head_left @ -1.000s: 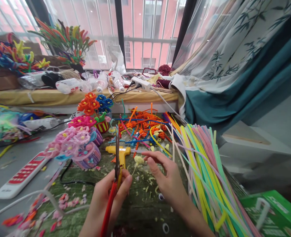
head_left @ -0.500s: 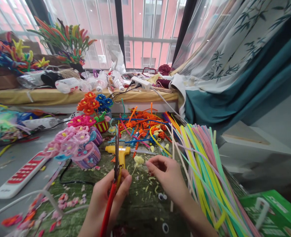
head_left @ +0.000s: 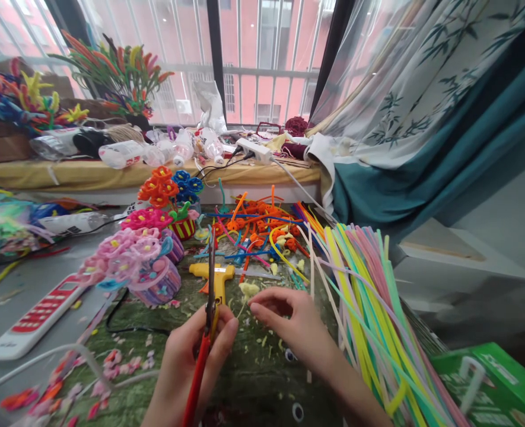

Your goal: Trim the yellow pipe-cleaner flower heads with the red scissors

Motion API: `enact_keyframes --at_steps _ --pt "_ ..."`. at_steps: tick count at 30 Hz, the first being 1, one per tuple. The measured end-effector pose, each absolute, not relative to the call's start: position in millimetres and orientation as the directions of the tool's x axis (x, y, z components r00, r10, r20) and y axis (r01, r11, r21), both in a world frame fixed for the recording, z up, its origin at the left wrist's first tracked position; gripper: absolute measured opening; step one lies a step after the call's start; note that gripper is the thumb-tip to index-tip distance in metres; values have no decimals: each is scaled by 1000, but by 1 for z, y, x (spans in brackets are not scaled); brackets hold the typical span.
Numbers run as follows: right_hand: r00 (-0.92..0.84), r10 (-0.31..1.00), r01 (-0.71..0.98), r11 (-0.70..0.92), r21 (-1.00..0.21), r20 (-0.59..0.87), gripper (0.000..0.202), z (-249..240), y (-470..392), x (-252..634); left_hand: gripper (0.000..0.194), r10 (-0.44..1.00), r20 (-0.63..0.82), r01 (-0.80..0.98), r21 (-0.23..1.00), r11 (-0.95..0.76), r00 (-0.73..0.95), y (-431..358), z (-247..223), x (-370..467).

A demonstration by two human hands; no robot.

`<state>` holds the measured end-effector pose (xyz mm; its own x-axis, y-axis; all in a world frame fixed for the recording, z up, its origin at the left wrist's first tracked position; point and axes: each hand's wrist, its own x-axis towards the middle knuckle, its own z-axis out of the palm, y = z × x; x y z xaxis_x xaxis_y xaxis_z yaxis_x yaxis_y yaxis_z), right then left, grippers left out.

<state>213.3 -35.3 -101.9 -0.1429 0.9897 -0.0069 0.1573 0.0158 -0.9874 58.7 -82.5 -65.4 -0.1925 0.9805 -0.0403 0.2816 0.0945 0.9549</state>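
Red-handled scissors point upward, gripped in my left hand. The same hand's thumb and index finger pinch the thin stem of a pale yellow fluffy piece, which looks made of pipe cleaner. My right hand has its thumb and index fingertips together at the lower edge of that fluffy head. Whether they clasp its stem or a bit of fluff is hidden. Behind the scissor blades lies a yellow glue gun. Yellow clippings are scattered under my hands.
Pipe cleaners lie bundled on the right, beside a green box. Pipe-cleaner flower pots and a white remote are on the left. Orange pieces are heaped behind. Googly eyes lie in front.
My right hand has moved left, and its fingertips have come up against the yellow fluffy piece. My left hand and the scissors have barely moved.
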Motion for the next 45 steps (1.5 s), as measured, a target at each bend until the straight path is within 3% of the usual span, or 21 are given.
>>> enact_keyframes --at_steps 3,16,24,29,33,35,39,45 --pt "-189 982 10 -15 -1000 -16 23 -97 -38 212 31 984 -32 309 947 86 -176 -83 -66 58" --pt "-217 975 -37 30 -999 38 15 -92 -46 203 30 993 -2 314 949 39 -117 -80 -78 54" --pt "-231 972 -28 45 -999 51 17 -92 -45 205 32 986 -63 302 947 108 -153 -81 -70 56" --pt "-132 991 -83 23 -996 33 15 -97 -40 209 37 984 -99 298 944 139 -145 -80 -69 58" --pt "-88 993 -244 61 -968 84 41 -98 -37 214 33 990 -69 299 949 103 -125 -80 -67 59" --pt "-104 983 -205 126 -971 149 35 -97 -37 215 31 992 -61 302 949 93 -114 -80 -67 59" --pt "-45 962 50 271 -961 269 10 -93 -40 216 33 991 -83 303 947 111 -106 -80 -68 57" --pt "107 892 223 409 -885 440 3 -93 -43 216 28 976 27 330 943 47 -216 -79 -71 54"
